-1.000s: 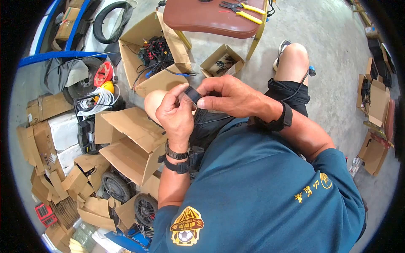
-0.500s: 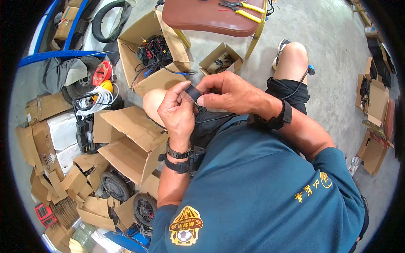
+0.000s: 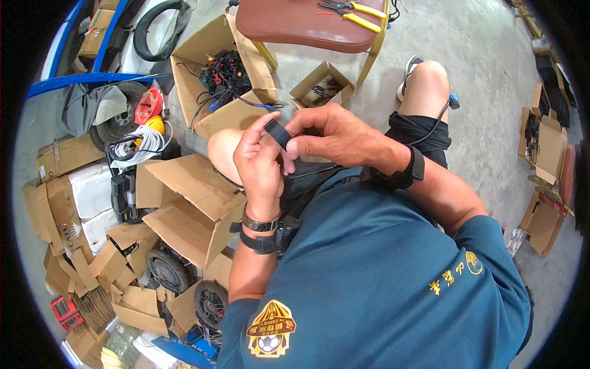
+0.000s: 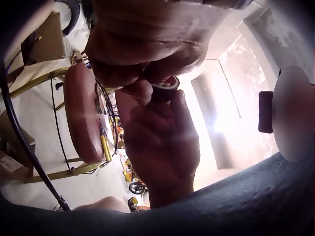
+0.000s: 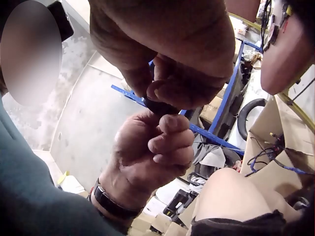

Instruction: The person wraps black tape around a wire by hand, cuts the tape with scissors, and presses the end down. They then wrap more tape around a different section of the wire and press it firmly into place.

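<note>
A narrow black ring, which looks like a roll of black tape (image 3: 278, 132), is between the two hands above the lap. My right hand (image 3: 341, 138) pinches its near end between thumb and index finger. At the other side, my left hand (image 3: 259, 161) holds it, the index finger stretched along it. Its lower fingers curl under, as the left hand (image 5: 147, 147) shows in the right wrist view. The hollow middle of the roll (image 4: 166, 88) shows in the left wrist view. A dark cable (image 3: 433, 132) crosses the right thigh to a blue connector (image 3: 454, 102).
Ahead stands a brown chair (image 3: 307, 27) with yellow-handled pliers (image 3: 362, 17) on its seat. Cartons flank the left leg: one with tangled wiring (image 3: 224, 77), a small box (image 3: 322, 86) and an open carton (image 3: 190, 197). Wheels (image 3: 212, 305) and more boxes lie at the left.
The left fingers have loosened and shifted, with the index straighter and lower fingertips now showing below the roll. The black roll has tilted slightly. The right hand stays nearly in place.
</note>
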Available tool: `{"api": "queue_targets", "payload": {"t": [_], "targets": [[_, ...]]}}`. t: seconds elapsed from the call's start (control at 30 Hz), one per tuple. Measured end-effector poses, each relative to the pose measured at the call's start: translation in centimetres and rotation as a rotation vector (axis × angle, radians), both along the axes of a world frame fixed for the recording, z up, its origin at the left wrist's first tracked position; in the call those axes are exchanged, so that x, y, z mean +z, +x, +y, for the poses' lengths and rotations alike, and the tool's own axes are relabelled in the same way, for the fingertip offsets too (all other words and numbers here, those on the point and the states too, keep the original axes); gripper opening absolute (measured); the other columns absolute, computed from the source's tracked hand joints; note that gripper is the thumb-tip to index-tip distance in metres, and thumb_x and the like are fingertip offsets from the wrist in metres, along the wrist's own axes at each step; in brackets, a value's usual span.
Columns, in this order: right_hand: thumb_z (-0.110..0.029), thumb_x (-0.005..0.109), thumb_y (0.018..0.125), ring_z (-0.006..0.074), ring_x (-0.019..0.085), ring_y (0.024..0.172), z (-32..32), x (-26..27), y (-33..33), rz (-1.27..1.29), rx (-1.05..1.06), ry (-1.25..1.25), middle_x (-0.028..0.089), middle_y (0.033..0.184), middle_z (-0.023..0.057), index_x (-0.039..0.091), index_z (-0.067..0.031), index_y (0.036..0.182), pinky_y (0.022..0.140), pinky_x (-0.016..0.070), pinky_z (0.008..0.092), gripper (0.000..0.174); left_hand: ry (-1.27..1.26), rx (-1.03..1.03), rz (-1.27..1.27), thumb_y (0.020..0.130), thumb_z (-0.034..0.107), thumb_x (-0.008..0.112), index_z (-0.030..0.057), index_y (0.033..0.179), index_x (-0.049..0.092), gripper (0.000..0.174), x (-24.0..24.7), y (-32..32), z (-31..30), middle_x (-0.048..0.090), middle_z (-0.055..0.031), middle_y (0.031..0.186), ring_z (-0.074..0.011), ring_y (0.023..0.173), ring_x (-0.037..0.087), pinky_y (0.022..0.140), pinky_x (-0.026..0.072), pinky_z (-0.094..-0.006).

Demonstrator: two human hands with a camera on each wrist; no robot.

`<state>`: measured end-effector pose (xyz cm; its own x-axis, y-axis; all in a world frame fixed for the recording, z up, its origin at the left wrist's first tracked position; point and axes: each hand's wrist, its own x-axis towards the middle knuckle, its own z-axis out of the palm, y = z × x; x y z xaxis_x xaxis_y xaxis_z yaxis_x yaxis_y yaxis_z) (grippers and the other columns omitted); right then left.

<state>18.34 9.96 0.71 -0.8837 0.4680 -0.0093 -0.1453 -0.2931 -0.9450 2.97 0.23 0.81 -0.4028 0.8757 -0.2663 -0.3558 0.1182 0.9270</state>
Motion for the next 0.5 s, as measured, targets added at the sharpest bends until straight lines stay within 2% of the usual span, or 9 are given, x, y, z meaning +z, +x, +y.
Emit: {"api": "queue_targets", "payload": {"t": [0.13,0.27,0.33,0.37,0.47,0.5], "targets": [[-0.015,0.069,0.097,0.0098,0.062,0.086,0.1,-0.5,0.0,-0.027,-0.040,0.160,0.070,0.090,0.0043,0.068,0.0022,0.107,0.079,0.0516,0.0278,0.020,-0.057,0.008,-0.149,0.094,0.000,0.054,-0.0054,0.124,0.062,0.031,0.1,-0.1,0.1,0.064,-0.0075,0.069,-0.0116,0.043,0.053,0.039,0.0416,-0.0233],[-0.016,0.067,0.097,0.0101,0.063,0.086,0.1,-0.6,0.1,-0.017,-0.043,0.174,0.070,0.089,0.0048,0.068,0.0023,0.104,0.079,0.0517,0.0287,0.019,-0.068,-0.035,-0.224,0.097,0.004,0.057,-0.0034,0.124,0.062,0.028,-0.3,-0.5,0.0,0.065,-0.0070,0.071,-0.0119,0.046,0.056,0.041,0.0437,-0.0235],[-0.015,0.066,0.097,0.0105,0.064,0.083,0.0,-0.6,-0.1,-0.002,-0.050,0.103,0.072,0.085,0.0053,0.069,0.0030,0.099,0.079,0.0530,0.0299,0.019,-0.036,-0.056,0.057,0.097,0.003,0.060,-0.0030,0.123,0.064,0.027,-0.4,-0.4,0.0,0.065,-0.0057,0.074,-0.0091,0.051,0.056,0.045,0.0441,-0.0219],[-0.018,0.066,0.098,0.0087,0.061,0.083,0.0,-0.7,0.0,-0.063,-0.035,0.118,0.070,0.086,0.0030,0.069,0.0023,0.101,0.077,0.0512,0.0283,0.020,-0.023,-0.065,0.198,0.097,0.002,0.061,-0.0028,0.122,0.064,0.026,-0.5,-0.4,0.0,0.066,-0.0050,0.075,-0.0077,0.054,0.056,0.048,0.0443,-0.0212],[-0.023,0.066,0.100,0.0047,0.054,0.082,0.4,-0.4,0.4,-0.182,-0.010,0.151,0.065,0.086,-0.0024,0.069,0.0008,0.106,0.073,0.0471,0.0247,0.024,0.224,-0.041,0.760,0.094,-0.003,0.065,-0.0022,0.120,0.067,0.026,-2.8,-1.4,-0.3,0.066,-0.0029,0.078,-0.0038,0.063,0.054,0.054,0.0423,-0.0188],[-0.024,0.066,0.100,0.0043,0.053,0.082,0.4,-0.3,0.4,-0.178,-0.010,0.145,0.064,0.085,-0.0030,0.069,0.0007,0.106,0.072,0.0467,0.0243,0.025,0.200,-0.028,0.728,0.093,-0.005,0.065,-0.0023,0.119,0.068,0.026,-2.7,-1.3,-0.4,0.066,-0.0027,0.079,-0.0033,0.064,0.054,0.055,0.0417,-0.0184]]}}
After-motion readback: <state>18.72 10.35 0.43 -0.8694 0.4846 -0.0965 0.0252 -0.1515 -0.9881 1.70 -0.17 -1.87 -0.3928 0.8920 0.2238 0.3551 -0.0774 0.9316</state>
